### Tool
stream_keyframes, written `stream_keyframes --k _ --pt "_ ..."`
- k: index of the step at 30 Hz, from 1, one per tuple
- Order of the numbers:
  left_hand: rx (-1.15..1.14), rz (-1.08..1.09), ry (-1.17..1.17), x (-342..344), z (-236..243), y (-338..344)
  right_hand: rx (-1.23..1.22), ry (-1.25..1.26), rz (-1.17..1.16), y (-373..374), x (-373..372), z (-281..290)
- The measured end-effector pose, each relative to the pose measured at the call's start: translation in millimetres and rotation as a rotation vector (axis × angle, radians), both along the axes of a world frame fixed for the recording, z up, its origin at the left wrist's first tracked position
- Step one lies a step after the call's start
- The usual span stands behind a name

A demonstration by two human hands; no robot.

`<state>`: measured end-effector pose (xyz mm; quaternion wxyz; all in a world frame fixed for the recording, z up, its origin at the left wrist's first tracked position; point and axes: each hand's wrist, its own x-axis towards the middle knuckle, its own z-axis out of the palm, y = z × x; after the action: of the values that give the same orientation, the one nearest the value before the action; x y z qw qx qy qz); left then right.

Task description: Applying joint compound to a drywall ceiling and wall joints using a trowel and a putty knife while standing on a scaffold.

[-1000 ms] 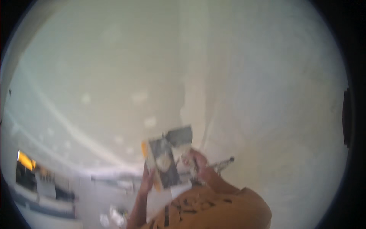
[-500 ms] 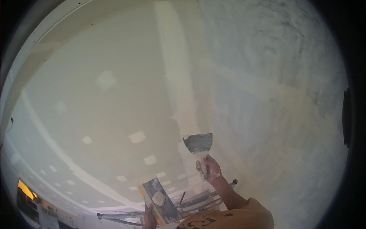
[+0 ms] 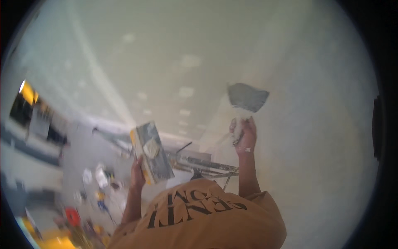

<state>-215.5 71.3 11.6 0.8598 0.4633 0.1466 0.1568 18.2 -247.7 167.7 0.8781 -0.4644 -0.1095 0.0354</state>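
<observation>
Left hand [image 3: 138, 171]: I see it clamped on the yellow-edged side of a grey board [image 3: 162, 162], held at a tilt.
Pale lump [image 3: 151, 148]: sits on the board's face.
Right hand [image 3: 246, 135]: I see its fingers wrapped round the handle of a putty knife [image 3: 248, 98], well apart from the board.
Blade: points up before the wall [image 3: 319, 137]; I can't tell whether they touch.

Matt mtl blade [image 3: 248, 98], cloth tee [image 3: 199, 232]
</observation>
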Motion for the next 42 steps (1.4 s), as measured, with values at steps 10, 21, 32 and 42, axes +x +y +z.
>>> stream_keyframes --k 10,21,32,42 --pt "-0.082 0.896 0.057 -257.5 -13.5 42.5 -0.126 -0.649 0.214 167.9 -68.8 25.4" --pt "-0.254 1.603 0.152 -442.6 -17.8 -107.8 -0.849 -1.016 0.954 326.9 -270.3 -351.1" --pt "-0.255 1.594 0.025 -456.0 -40.5 -115.2 -0.760 -0.905 0.906 345.5 -277.2 -324.7" --pt "-0.228 1.233 -0.014 -370.1 -61.4 -8.0 -0.776 -0.321 0.860 249.5 -160.5 -279.8"
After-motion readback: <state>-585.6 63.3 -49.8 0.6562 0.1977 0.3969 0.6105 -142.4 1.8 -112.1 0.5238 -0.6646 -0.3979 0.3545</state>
